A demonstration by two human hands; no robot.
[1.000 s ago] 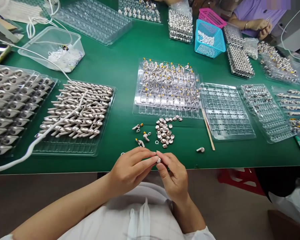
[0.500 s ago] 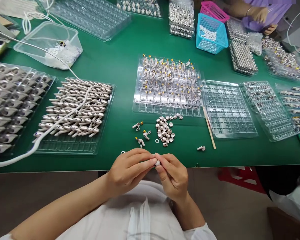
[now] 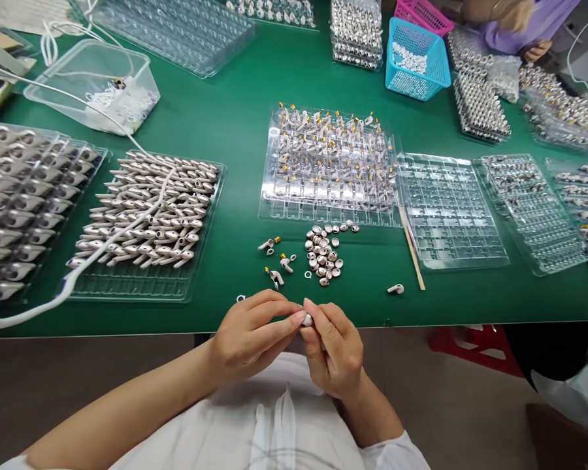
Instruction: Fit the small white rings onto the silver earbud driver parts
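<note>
At the table's front edge, my left hand [image 3: 255, 331] and my right hand [image 3: 337, 347] meet fingertip to fingertip. Pinched between them is a small whitish earbud [image 3: 307, 320], mostly covered by my fingers. Just beyond lies a heap of metallic-looking earbud caps [image 3: 323, 254]. Left of the heap are several loose earbud stems [image 3: 277, 277] with yellow tabs, and small white rings [image 3: 308, 275] lie close by. One single earbud shell [image 3: 396, 288] rests to the right of my hands.
A clear tray [image 3: 274, 209] of tabbed earbud parts stands ahead, with another clear tray [image 3: 455, 254] and a wooden stick [image 3: 412, 251] to its right. On the left, a white cable [image 3: 102, 251] crosses a tray of shells [image 3: 147, 215]. A blue basket [image 3: 416, 85] stands near a co-worker's hand [image 3: 536, 51].
My right thumb and fingers have shifted slightly left around the earbud, and it has turned a little. The co-worker's hands at the upper right have moved.
</note>
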